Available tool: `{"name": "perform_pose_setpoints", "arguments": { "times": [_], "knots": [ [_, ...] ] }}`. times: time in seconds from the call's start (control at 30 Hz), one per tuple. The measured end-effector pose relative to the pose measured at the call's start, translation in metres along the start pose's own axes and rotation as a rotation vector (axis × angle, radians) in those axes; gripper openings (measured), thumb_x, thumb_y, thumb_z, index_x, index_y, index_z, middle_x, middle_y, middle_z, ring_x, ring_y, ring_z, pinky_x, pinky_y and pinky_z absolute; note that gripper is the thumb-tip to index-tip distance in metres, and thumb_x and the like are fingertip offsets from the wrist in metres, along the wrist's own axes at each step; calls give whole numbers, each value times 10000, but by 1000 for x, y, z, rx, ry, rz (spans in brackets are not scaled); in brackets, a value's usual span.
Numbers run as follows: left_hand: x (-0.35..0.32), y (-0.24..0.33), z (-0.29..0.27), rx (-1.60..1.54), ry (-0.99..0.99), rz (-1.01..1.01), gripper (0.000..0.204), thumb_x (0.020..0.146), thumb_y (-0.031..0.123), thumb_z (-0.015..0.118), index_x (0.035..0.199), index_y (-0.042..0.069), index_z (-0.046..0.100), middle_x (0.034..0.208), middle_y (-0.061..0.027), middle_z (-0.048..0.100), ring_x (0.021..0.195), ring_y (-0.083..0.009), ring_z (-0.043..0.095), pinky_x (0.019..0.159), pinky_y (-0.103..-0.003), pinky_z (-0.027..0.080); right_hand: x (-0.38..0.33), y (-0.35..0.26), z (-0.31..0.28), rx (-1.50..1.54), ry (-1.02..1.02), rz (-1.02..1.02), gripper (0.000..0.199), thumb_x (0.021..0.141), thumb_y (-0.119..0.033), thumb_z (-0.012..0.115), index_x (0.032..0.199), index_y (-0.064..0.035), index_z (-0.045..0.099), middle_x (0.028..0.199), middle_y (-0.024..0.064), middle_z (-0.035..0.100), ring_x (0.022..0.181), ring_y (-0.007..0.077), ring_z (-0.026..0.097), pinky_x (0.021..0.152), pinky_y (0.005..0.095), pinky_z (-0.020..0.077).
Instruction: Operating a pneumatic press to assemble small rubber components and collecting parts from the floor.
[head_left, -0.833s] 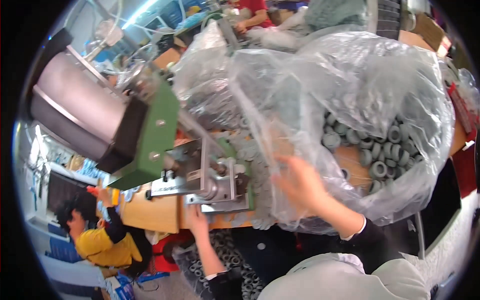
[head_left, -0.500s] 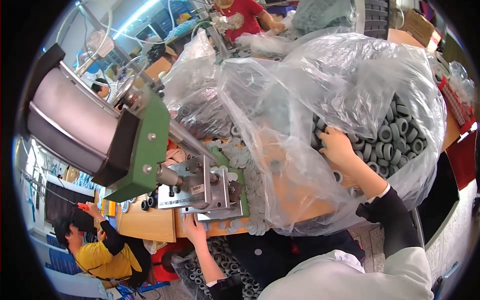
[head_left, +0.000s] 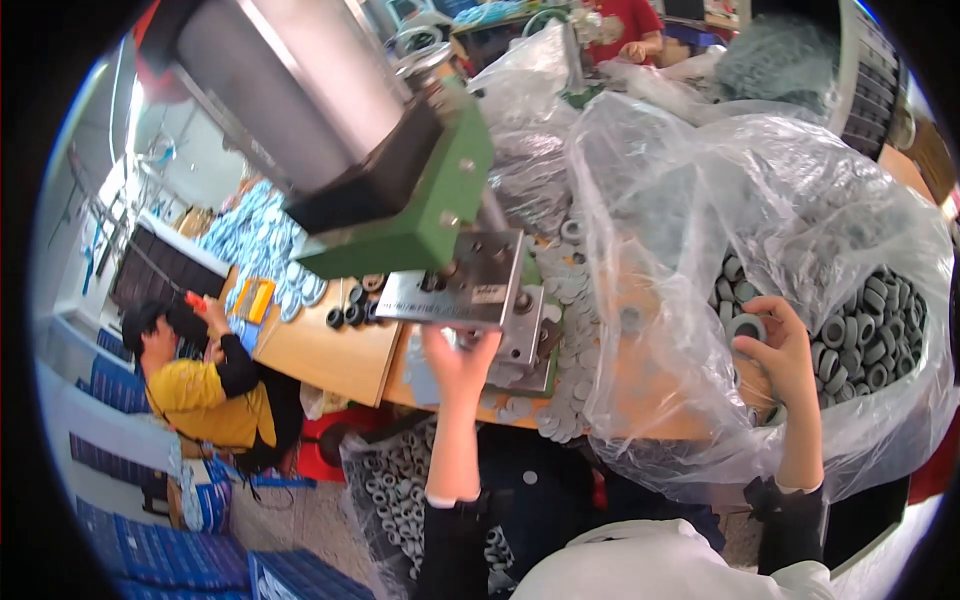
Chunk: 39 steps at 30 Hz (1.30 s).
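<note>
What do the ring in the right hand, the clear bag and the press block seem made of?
Grey ring in the right hand: probably rubber or plastic, matt; it lacks metallic glint.
Clear bag: likely thin plastic film, glossy; it's see-through, creased and catches highlights.
Press block: apparently metal, maybe steel or aluminium; smooth, silvery, flat faces.

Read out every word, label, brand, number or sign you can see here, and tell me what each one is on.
Nothing I can quote.
Silver metal block: a row of dark marks along its lower edge, too small and blurred to read.
Small pale label on that block: too small to read.
Gray ring in the right hand: no text visible.
</note>
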<state>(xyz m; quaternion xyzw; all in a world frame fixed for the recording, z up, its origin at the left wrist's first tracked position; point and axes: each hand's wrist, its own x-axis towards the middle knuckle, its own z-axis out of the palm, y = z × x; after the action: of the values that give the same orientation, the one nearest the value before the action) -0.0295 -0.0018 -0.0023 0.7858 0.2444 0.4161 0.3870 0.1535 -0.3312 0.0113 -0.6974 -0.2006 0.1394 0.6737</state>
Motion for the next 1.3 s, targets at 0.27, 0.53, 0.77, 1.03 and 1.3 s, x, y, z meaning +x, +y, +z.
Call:
{"name": "perform_pose_setpoints", "arguments": {
  "times": [0.27,0.53,0.77,1.03,1.3],
  "knots": [
    [15,1,36,-119,395,143,212,661,42,701,846,-19,619,811,-95,646,729,-231,605,698,-331,457,-11,18,98,633,-194,408,400,763,-43,695,1133,-10,547,1016,43,601,885,127,584,762,240,464],
    [-31,-15,27,115,478,206,313,722,77,710,1003,5,590,947,-121,614,898,-291,568,790,-388,429,-16,2,176,340,-403,-14,582,668,-30,772,1171,-13,480,1103,71,563,990,169,562,853,294,456],
    [-170,-150,-90,682,537,-234,571,789,253,688,1219,-39,452,1215,-204,452,1131,-346,432,931,-450,367,9,0,252,-258,-244,-470,620,666,-143,757,1173,-20,423,889,198,605,830,385,594,699,410,490],
    [-101,-120,-85,612,272,54,474,827,187,615,1228,-19,468,1286,-190,456,1226,-360,389,999,-469,314,22,-1,259,-322,-347,-317,543,657,-173,748,1041,45,431,886,258,595,869,405,585,734,448,480],
    [-41,-171,-66,749,-46,91,270,891,167,507,1114,40,590,1176,-173,566,1174,-390,454,956,-449,374,-21,45,109,-449,159,-424,574,713,-136,702,1231,-28,481,1120,182,557,1059,348,524,888,387,431]
  ]
}}
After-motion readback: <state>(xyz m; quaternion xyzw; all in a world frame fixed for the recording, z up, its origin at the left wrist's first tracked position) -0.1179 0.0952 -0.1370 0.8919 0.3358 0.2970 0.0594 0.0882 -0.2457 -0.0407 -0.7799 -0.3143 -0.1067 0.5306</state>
